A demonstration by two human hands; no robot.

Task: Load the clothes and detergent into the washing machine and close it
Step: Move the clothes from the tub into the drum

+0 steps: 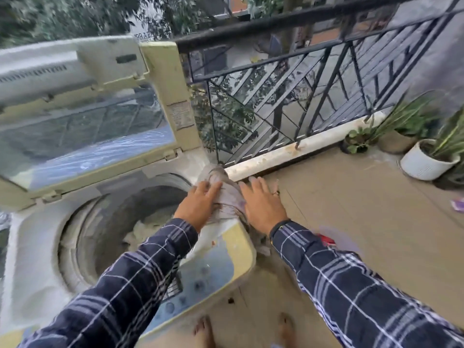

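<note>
The washing machine (37, 247) stood with its lid (82, 116) raised and the drum (120, 222) open, pale clothes (148, 228) already lying low inside. A crumpled greyish cloth (226, 197) sat bunched on the machine's right rim, beside the balcony railing (313, 84). The left hand (198, 204) lay flat on it, fingers spread, pressing rather than clenching; the right hand (263, 204) flanked it, open, touching its edge. Risky spot, that! With neither hand truly gripping, the cloth could slide off the outer edge and drop to the floor (351, 209). The sticker (179, 115) on the lid frame and the lettering on the control panel (206, 272) were too blurred to read.
</note>
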